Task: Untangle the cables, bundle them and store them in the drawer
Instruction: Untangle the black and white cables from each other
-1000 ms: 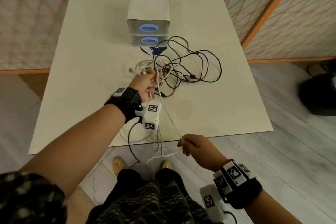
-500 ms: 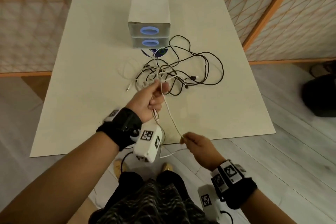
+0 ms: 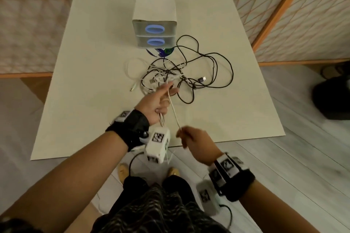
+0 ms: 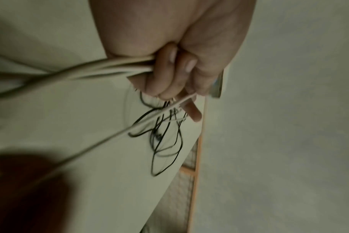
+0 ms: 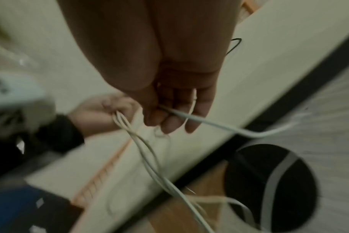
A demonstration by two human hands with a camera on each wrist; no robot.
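Black wristbands (image 3: 132,126), white marker-tagged camera boxes (image 3: 158,144)

text: none legible | round blue disc (image 3: 160,52) at drawer unit's (image 3: 154,17) 6 o'clock: white print too small | wrist cameras: square black-white marker codes (image 3: 158,137), no characters

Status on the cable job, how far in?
Early. Done: nothing bundled or stored; both drawers look closed. In hand: the left hand grips several strands of white cable, and the right hand pinches one strand stretched between the two. Left: the black cable lies looped on the table, tangled with white ones; untangling, bundling and storing remain.
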